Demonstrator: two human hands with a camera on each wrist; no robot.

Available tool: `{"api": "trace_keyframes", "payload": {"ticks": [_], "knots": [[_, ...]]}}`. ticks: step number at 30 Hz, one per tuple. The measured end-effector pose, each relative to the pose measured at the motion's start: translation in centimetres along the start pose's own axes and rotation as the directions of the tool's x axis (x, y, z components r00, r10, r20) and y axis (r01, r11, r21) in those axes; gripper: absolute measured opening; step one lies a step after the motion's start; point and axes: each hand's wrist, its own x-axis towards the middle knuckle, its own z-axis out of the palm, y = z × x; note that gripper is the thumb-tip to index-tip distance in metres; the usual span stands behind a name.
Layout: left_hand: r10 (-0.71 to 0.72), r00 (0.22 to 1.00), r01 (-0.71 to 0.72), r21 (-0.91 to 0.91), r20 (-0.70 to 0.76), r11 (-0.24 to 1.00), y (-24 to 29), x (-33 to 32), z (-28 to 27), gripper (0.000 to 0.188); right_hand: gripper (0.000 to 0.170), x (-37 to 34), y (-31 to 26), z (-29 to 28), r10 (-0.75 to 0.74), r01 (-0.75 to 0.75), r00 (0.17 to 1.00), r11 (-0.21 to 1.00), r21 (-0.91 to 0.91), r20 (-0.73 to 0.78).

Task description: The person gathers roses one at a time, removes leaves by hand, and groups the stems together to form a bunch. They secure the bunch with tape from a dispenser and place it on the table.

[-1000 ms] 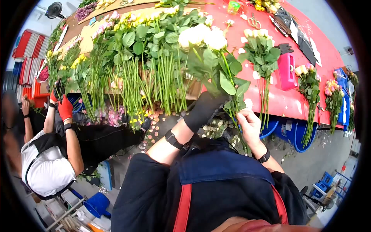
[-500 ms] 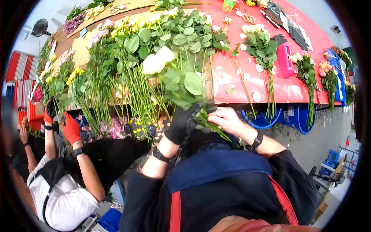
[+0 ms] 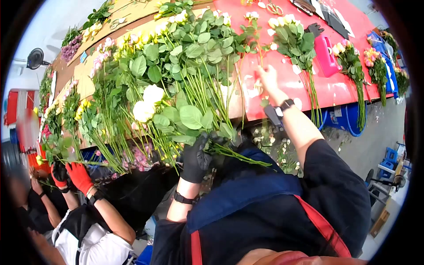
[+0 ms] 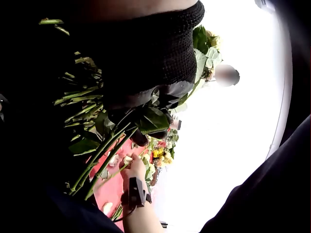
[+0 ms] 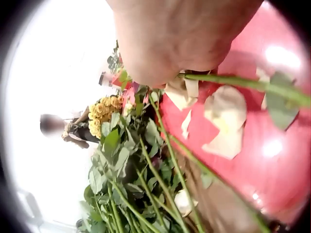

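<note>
My left hand (image 3: 196, 159), in a black glove, grips a bunch of white roses (image 3: 148, 104) by the stems. The blooms point up-left in the head view, and the cut stem ends stick out to the right. Over the red tabletop, my bare right hand (image 3: 268, 79) is stretched forward, its fingers pinching the stem of a single rose (image 3: 251, 16) that lies there. In the right wrist view a green stem (image 5: 233, 81) runs out from beneath this hand, whose fingertips are hidden. Loose pale petals (image 5: 226, 109) lie below it.
Many long-stemmed roses (image 3: 194, 53) cover the table to the left, stems overhanging its edge. Right of my hand lie a white rose bunch (image 3: 293, 39), a pink container (image 3: 326, 56) and more bunches. Blue tubs (image 3: 342, 119) stand below. Another person in red gloves (image 3: 79, 176) works at left.
My left hand has moved left and down, tilting the white rose bunch leftward. The right hand has let go of the bunch's stems and reached forward to the single rose on the table.
</note>
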Motion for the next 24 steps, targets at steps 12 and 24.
{"api": "trace_keyframes", "payload": {"ticks": [12, 24], "knots": [[0.064, 0.996, -0.064, 0.007, 0.066, 0.998, -2.7, 0.6, 0.2, 0.025, 0.017, -1.1, -6.3, 3.9, 0.055, -0.059, 0.998, 0.989, -0.132, -0.039], [-0.474, 0.854, 0.505, -0.555, 0.213, 0.661, 0.9, 2.5, 5.0, 0.025, 0.034, -0.6, -3.1, 3.1, -0.138, 0.193, 0.979, 0.866, -0.461, 0.151]]}}
